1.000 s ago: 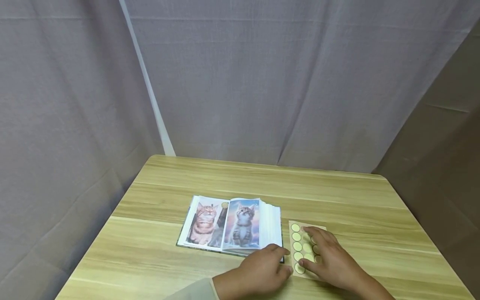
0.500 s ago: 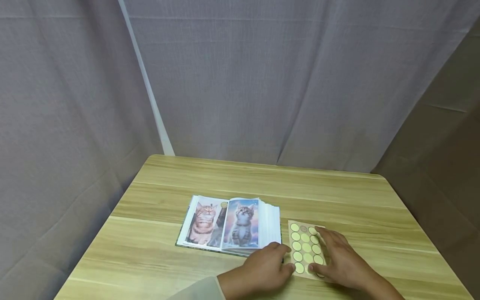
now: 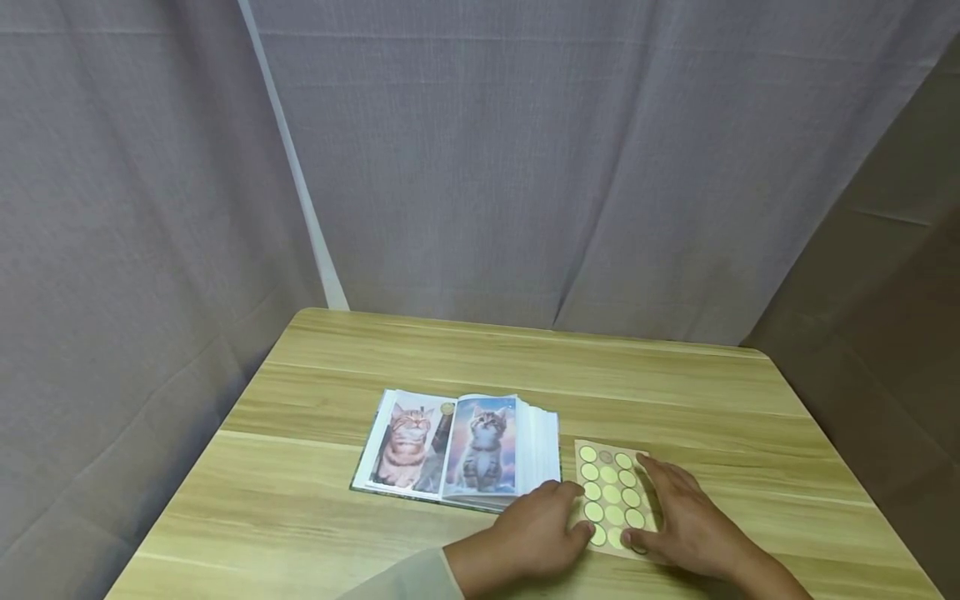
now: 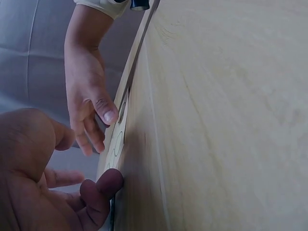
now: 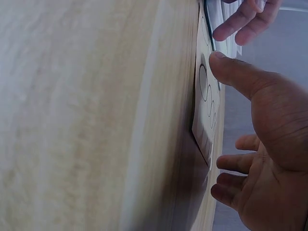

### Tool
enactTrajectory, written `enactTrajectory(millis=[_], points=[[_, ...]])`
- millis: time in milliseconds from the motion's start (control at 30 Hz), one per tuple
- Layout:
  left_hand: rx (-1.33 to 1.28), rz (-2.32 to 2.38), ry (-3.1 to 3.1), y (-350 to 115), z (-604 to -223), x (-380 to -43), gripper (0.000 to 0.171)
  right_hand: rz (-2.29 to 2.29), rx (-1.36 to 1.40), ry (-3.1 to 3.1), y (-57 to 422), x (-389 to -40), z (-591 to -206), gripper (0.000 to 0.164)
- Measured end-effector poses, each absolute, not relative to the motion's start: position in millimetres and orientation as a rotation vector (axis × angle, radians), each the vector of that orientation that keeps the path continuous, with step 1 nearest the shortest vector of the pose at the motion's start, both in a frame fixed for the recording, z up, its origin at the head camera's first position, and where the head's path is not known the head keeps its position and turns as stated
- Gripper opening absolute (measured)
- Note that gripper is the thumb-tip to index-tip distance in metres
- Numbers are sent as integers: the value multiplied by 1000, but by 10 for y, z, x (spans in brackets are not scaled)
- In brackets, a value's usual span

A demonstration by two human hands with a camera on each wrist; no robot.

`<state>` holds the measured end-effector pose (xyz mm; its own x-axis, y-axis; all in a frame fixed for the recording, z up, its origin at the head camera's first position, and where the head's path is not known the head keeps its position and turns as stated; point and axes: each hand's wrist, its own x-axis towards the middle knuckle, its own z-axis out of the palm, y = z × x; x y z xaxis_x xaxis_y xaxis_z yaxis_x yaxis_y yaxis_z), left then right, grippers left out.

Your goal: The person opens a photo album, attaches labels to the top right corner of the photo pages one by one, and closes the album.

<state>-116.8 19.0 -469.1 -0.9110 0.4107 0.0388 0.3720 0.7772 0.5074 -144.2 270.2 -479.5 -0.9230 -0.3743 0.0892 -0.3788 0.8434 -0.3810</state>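
Note:
A tan sheet of round yellow stickers (image 3: 611, 493) lies on the table, and one spot in its top row (image 3: 606, 457) shows plain brown. At the sheet's left edge is my left hand (image 3: 536, 529), its thumb and forefinger tips overlapping the edge. My right hand (image 3: 690, 521) spans the right side with thumb and fingers spread apart. In the right wrist view, the thumb tip comes close over the sheet (image 5: 204, 113). Left of the sheet an album (image 3: 540, 450) lies open at two kitten photos, with a small round yellowish sticker (image 3: 447, 409) on the left one.
The wood-grain table (image 3: 300, 500) stretches out around the album and sheet. Grey curtains (image 3: 465, 167) hang behind its far edge and along both sides. A pale gap (image 3: 303, 192) runs between two of them.
My right hand has drawn back to the right, uncovering most of the sticker sheet. The left hand has shifted slightly right onto the sheet's left edge.

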Motion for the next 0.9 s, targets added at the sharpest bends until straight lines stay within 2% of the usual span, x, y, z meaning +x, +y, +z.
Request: enactTrajectory(millis=[600,900], points=[[498,911,2884,334,-4657,-1252,48,624,608,-3005,2737,-1436,-4869,109],[402,1118,2803,389,-4664,-1306,56,648,616,-2997,2737,-1437,-4863,109]])
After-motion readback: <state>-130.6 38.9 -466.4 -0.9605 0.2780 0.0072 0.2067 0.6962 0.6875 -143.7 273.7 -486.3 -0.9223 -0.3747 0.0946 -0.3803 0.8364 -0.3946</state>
